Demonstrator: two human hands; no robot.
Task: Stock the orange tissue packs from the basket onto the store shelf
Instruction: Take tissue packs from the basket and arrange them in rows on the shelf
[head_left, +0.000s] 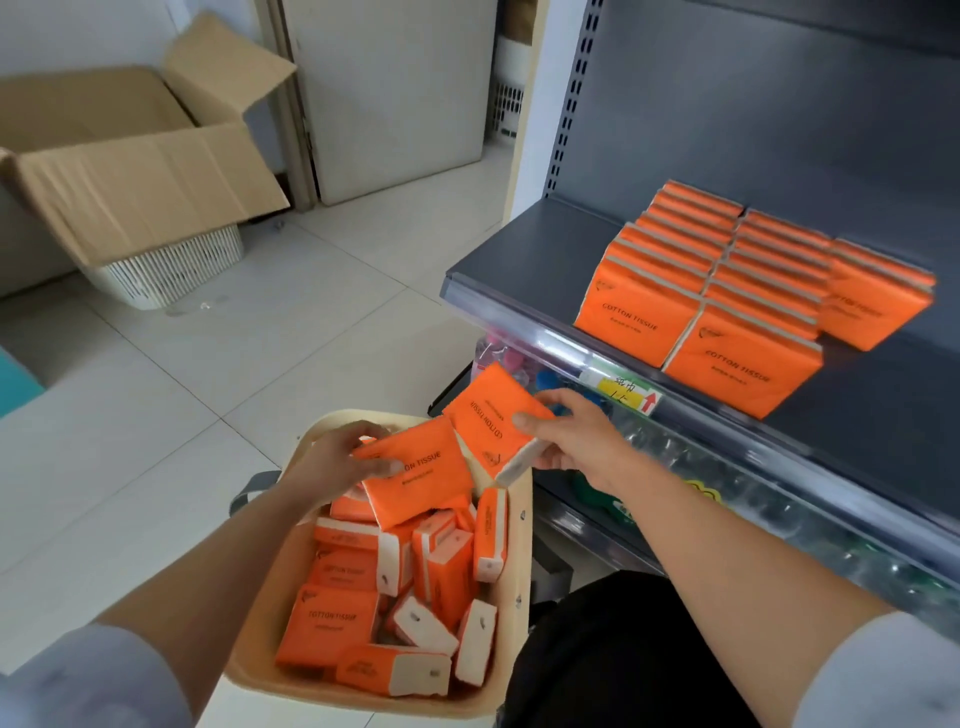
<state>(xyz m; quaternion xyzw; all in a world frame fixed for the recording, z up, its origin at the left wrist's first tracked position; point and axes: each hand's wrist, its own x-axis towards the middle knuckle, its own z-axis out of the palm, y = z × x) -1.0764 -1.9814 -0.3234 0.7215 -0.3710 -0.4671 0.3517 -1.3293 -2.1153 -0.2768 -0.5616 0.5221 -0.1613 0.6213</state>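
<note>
Both hands are over the far end of the basket, and each is closed around a pack. My left hand (332, 460) grips an orange tissue pack (421, 475) by its left edge, with the thumb on the printed face and the fingers curled over the far side. This pack lies face up, low over the heap. My right hand (571, 447) pinches a second pack (485, 421), thumb on the orange face and fingers wrapped beneath, near its white end. It is tilted and raised above the basket's far right corner. Its near edge meets the first pack, though I cannot tell whether they touch.

Beneath both hands and back towards the body, loose packs (358, 603) fill the beige basket (519, 561) in a jumble. Some lie flat and some stand on end with their white ends showing.

Beyond the right hand and to its right, the grey shelf (530, 249) carries stocked packs (696, 291). They stand in front-to-back rows with the printed faces forward. A price strip (626, 389) on the shelf's front edge sits just past the right fingers. Blurred clear bottles (737, 493) show on the level below.

Well off to the left of the left hand, an open cardboard box (135, 171) sits over a white slatted bin (171, 273) on the tiled floor (260, 338).
</note>
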